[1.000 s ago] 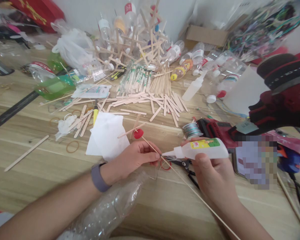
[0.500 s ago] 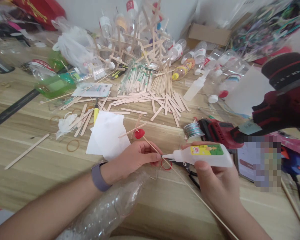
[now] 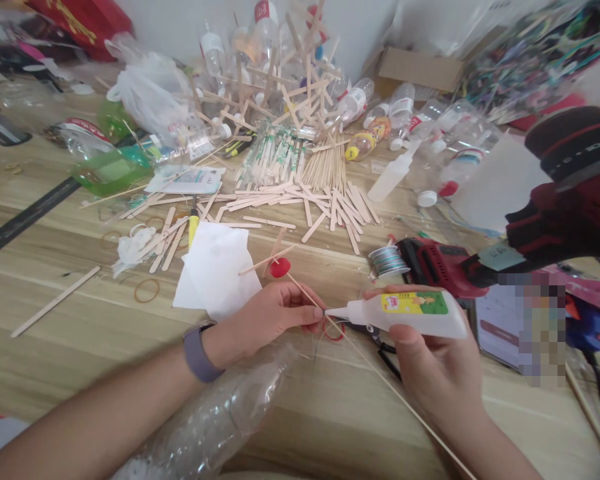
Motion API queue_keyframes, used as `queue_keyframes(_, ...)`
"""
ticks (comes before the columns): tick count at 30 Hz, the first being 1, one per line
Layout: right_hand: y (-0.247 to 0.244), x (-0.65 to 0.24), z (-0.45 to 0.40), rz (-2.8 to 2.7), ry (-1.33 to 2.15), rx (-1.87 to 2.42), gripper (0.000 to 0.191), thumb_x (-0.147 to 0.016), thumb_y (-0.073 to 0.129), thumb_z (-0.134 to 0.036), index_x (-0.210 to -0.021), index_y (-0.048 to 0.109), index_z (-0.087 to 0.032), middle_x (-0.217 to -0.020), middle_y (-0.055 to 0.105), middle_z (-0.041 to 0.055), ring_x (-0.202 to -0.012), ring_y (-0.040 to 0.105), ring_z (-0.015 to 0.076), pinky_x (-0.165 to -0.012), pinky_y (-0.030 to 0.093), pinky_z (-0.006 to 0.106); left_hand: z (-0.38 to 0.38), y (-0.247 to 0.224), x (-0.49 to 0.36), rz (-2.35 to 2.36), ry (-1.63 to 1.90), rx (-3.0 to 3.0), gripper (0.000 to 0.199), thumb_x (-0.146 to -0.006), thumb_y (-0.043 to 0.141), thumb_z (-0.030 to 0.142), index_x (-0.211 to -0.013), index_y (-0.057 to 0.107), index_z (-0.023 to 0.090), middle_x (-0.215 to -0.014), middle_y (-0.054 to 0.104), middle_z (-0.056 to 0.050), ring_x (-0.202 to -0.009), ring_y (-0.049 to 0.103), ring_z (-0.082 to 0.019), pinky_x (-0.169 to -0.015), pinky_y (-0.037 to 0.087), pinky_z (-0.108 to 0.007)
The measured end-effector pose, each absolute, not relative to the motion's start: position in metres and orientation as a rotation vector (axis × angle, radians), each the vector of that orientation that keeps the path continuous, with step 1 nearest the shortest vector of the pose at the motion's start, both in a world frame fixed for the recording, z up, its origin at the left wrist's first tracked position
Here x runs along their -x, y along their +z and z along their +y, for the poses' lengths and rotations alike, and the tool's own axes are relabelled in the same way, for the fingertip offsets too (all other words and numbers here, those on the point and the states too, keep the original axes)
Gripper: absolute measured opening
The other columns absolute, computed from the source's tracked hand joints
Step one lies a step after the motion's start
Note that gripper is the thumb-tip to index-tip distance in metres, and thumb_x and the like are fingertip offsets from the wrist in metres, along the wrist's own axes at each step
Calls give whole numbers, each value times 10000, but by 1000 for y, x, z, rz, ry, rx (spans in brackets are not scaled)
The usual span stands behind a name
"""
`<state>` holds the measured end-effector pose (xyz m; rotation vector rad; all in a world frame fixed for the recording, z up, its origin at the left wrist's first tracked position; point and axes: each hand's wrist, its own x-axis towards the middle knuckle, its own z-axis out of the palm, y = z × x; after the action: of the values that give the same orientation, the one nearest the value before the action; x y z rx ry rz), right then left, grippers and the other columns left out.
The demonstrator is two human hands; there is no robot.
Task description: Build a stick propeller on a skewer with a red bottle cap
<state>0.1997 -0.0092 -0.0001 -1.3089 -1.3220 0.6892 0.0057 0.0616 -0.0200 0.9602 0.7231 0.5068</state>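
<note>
My left hand (image 3: pixel 285 310) is closed in a pinch on a long thin wooden skewer (image 3: pixel 380 370), which runs down to the lower right. Near its upper end is a red bottle cap (image 3: pixel 280 268), with craft sticks beside it. Wrapped around a white squeeze glue bottle (image 3: pixel 433 313) with a yellow and green label, my right hand (image 3: pixel 433 360) holds it level. The nozzle tip meets or nearly meets the skewer at my left fingertips. Black-handled pliers (image 3: pixel 375 333) and a red ring (image 3: pixel 334 329) lie beneath, partly covered by the bottle and hand.
White paper (image 3: pixel 217 267) lies beyond my left hand. A clear plastic bottle (image 3: pixel 220 420) is under my left forearm. Craft sticks (image 3: pixel 275 197) and plastic bottles (image 3: pixel 400 107) crowd the back. A red and black power tool (image 3: pixel 545 220), wire spool (image 3: pixel 389 261) and phone (image 3: pixel 497 327) sit right.
Both hands keep nearly the same pose, with the glue nozzle still at the skewer. The whole view has shifted very slightly.
</note>
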Motion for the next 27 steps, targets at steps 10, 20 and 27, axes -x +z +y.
queue_keyframes(10, -1, -198, -11, -1320, 666, 1323, 368, -785, 693, -546, -993, 611, -254, -906, 763, 74, -768, 739, 243, -639, 612, 348, 61, -20, -6, 730, 504, -969, 189, -732, 751, 295, -754, 655, 135, -668, 628, 6, -647, 554, -113, -677, 429, -247)
queue_keyframes(20, 0, -198, -10, -1319, 654, 1339, 398, -754, 703, -577, -962, 609, -250, -896, 771, 82, -747, 743, 262, -619, 620, 371, 62, -21, -5, 738, 500, -983, 202, -716, 759, 315, -741, 659, 141, -675, 634, 3, -647, 560, -117, -679, 428, -252)
queue_keyframes(27, -1, -199, -11, -1325, 657, 1322, 392, -758, 712, -556, -968, 619, -238, -894, 767, 77, -737, 741, 249, -617, 607, 345, 61, -20, -6, 730, 502, -984, 158, -731, 737, 271, -744, 660, 134, -671, 633, 6, -639, 553, -108, -663, 420, -240)
